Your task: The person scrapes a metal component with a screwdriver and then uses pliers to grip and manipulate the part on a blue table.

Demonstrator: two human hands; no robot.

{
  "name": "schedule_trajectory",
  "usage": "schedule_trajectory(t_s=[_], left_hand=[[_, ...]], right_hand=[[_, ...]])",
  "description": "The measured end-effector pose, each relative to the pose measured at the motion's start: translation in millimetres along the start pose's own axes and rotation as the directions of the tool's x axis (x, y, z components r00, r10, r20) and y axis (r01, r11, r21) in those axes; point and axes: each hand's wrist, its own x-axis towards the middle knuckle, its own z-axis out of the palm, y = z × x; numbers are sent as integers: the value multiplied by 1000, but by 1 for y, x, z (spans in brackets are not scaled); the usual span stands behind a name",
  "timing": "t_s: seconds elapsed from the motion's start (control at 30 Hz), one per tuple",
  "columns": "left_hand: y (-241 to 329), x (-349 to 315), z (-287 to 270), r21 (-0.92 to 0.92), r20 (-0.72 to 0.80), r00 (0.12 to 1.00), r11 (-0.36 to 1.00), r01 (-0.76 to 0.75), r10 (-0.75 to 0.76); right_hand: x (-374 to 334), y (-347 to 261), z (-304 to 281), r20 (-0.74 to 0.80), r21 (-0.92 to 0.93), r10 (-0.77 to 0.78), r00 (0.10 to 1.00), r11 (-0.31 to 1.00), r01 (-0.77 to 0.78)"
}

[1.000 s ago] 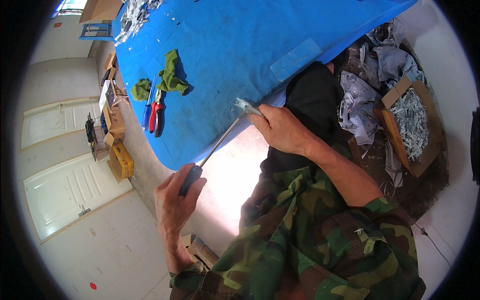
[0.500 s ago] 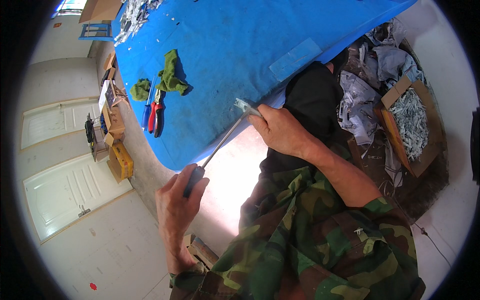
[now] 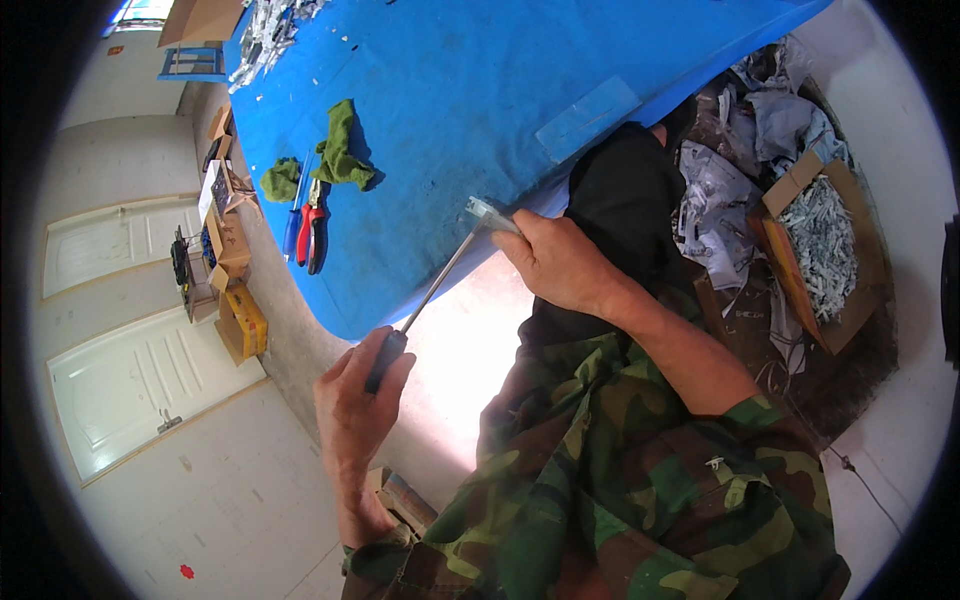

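My left hand (image 3: 355, 405) is closed round the dark handle of a screwdriver (image 3: 438, 282), whose long metal shaft slants up and to the right. Its tip meets a small pale grey part (image 3: 490, 214) at the near edge of the blue-covered table. That part, whose exact kind I cannot make out, is pinched by my right hand (image 3: 565, 262), and my fingers hide its lower end. Farther left on the table lie red-and-black pliers (image 3: 311, 236) and a blue-handled screwdriver (image 3: 292, 230). Beside them are two green cloth pieces, a long one (image 3: 342, 150) and a balled one (image 3: 281, 180).
The blue cloth (image 3: 440, 110) covers the table, with a heap of pale strips (image 3: 270, 40) at its far left. On the right stand a cardboard box (image 3: 868, 255) of similar pale pieces and grey plastic bags (image 3: 715, 210). Boxes (image 3: 240, 320) line the left wall near white doors.
The screwdriver and my left hand have shifted very slightly. The grey part has tilted a little in my right hand. Everything else is where it was.
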Motion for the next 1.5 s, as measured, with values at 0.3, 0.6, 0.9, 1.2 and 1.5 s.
schedule_trajectory(t_s=[0.3, 0.6, 0.9, 1.2, 1.5], left_hand=[[2, 3, -9, -24, 45, 999, 999, 32, -30], [7, 5, -10, 54, 39, 998, 998, 36, -38], [9, 5, -13, 28, 65, 997, 999, 32, -33], [19, 6, -14, 110, 45, 999, 994, -16, 12], [24, 7, -18, 101, 65, 998, 995, 0, -6]], right_hand=[[0, -2, -4, 29, 51, 20, 999, 998, -22], [1, -1, -3, 21, 24, 21, 1000, 999, -21], [1, -1, -4, 25, 47, 17, 1000, 999, -18], [1, 1, -3, 25, 56, 8, 1000, 998, -10], [2, 0, -6, 63, 84, 40, 997, 995, -46]])
